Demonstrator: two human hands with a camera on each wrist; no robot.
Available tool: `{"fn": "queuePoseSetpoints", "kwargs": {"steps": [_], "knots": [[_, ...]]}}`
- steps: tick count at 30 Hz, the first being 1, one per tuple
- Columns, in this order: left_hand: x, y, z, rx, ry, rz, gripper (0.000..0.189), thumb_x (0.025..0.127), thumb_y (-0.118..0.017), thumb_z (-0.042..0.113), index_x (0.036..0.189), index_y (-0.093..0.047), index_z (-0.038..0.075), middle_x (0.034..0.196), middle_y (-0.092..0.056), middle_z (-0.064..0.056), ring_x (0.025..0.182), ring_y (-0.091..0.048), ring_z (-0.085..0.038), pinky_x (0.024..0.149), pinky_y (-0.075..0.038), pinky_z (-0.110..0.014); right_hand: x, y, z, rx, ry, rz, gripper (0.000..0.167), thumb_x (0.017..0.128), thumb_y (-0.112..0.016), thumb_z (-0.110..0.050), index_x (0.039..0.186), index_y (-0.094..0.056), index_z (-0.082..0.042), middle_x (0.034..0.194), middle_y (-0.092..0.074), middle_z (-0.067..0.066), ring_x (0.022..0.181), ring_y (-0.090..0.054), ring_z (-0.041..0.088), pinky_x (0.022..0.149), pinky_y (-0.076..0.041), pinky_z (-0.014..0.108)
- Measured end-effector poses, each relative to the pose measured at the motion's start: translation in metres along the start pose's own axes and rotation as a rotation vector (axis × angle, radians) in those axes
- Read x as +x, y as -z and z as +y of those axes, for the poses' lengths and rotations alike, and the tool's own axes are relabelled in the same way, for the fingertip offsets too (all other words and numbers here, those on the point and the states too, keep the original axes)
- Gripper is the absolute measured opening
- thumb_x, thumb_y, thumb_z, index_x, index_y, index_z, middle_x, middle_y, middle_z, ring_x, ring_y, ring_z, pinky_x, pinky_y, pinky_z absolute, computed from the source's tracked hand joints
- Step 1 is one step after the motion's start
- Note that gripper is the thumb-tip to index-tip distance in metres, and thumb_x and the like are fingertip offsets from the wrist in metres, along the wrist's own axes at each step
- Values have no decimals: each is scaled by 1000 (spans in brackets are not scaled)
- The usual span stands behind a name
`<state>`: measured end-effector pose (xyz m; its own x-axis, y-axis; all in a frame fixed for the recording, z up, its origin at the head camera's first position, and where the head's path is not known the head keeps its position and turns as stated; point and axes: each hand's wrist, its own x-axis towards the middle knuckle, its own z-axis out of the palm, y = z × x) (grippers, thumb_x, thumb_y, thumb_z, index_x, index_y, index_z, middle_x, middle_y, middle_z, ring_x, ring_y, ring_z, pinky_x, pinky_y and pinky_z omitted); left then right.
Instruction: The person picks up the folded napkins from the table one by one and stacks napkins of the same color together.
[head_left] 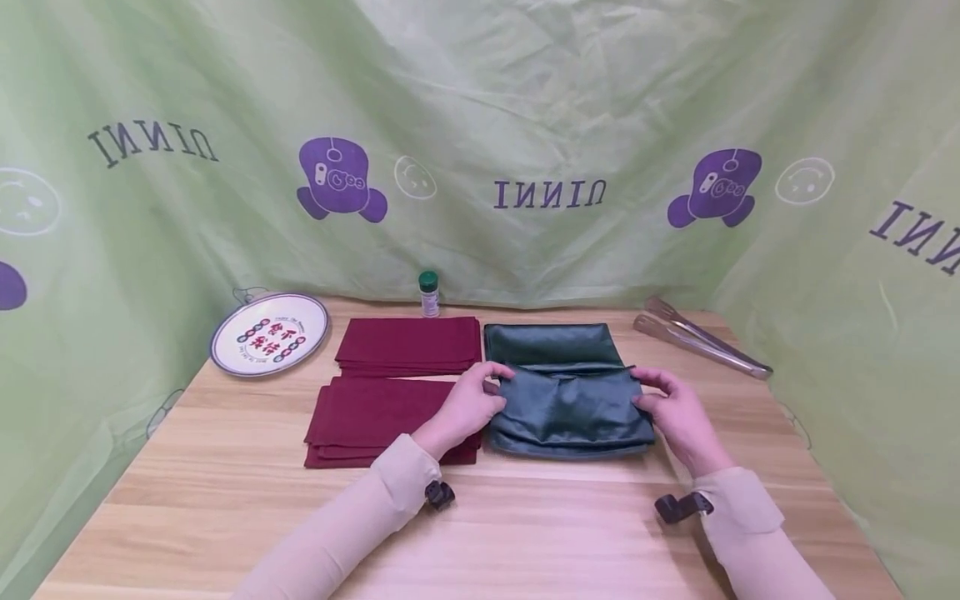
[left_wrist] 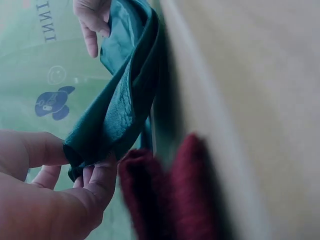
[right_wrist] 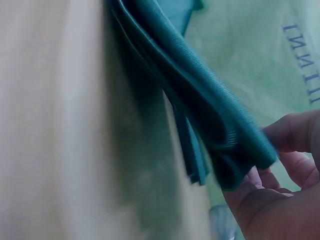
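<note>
A folded, shiny dark green cloth [head_left: 573,412] is lifted between both hands at the near right of the fabrics. My left hand [head_left: 474,398] pinches its left end between thumb and fingers, while my right hand [head_left: 681,415] pinches the right end. Seen from the left wrist, the layered cloth [left_wrist: 122,95] sags in the middle. Its folded edges [right_wrist: 215,105] show close up in the right wrist view, above the tabletop. Just behind it lies another folded green cloth [head_left: 551,343]. A near stack of maroon cloths [head_left: 375,412] is partly covered by my left hand and wrist.
A second maroon stack [head_left: 408,342] lies farther back on the wooden table [head_left: 225,500]. At the back left stands a white plate [head_left: 251,354] with red lettering. A green-capped bottle [head_left: 429,296] is by the curtain [head_left: 480,100], and metal tongs [head_left: 705,342] lie back right.
</note>
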<state>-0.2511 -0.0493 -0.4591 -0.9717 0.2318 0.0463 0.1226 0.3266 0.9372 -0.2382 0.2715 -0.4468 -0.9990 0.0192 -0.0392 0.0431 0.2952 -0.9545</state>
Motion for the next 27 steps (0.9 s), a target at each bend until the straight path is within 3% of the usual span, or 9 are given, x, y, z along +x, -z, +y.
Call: {"fn": "queuePoseSetpoints", "kwargs": {"steps": [4, 13, 20, 27], "knots": [[7, 10, 6, 16, -48, 27, 34, 82, -64, -7, 110, -67, 11, 111, -54, -9, 88, -56, -21, 68, -49, -30, 10, -3, -13, 32, 49, 6, 46, 89, -57, 7, 134, -48, 10, 125, -48, 17, 85, -58, 4, 73, -48, 18], [41, 30, 17, 41, -79, 69, 31, 84, -65, -7, 109, -67, 11, 104, -52, -9, 85, -52, -22, 64, -46, -29, 52, -13, -39, -27, 109, 103, 41, 88, -60, 5, 129, -55, 6, 125, -53, 12, 92, -56, 9, 75, -47, 16], [72, 35, 15, 106, -92, 127, 28, 85, -63, -6, 107, -68, 12, 106, -54, -8, 89, -52, -22, 70, -46, -30, 87, -25, -54, -40, 89, 177, 40, 86, -60, 6, 126, -60, 1, 127, -54, 13, 93, -50, 13, 75, -44, 22], [90, 31, 10, 112, -43, 133, 27, 87, -62, -4, 107, -68, 14, 113, -54, -7, 99, -53, -24, 75, -48, -33, 110, -34, -55, -36, 77, 287, 44, 81, -56, 9, 122, -63, -3, 125, -57, 9, 84, -52, 9, 66, -42, 21]]}}
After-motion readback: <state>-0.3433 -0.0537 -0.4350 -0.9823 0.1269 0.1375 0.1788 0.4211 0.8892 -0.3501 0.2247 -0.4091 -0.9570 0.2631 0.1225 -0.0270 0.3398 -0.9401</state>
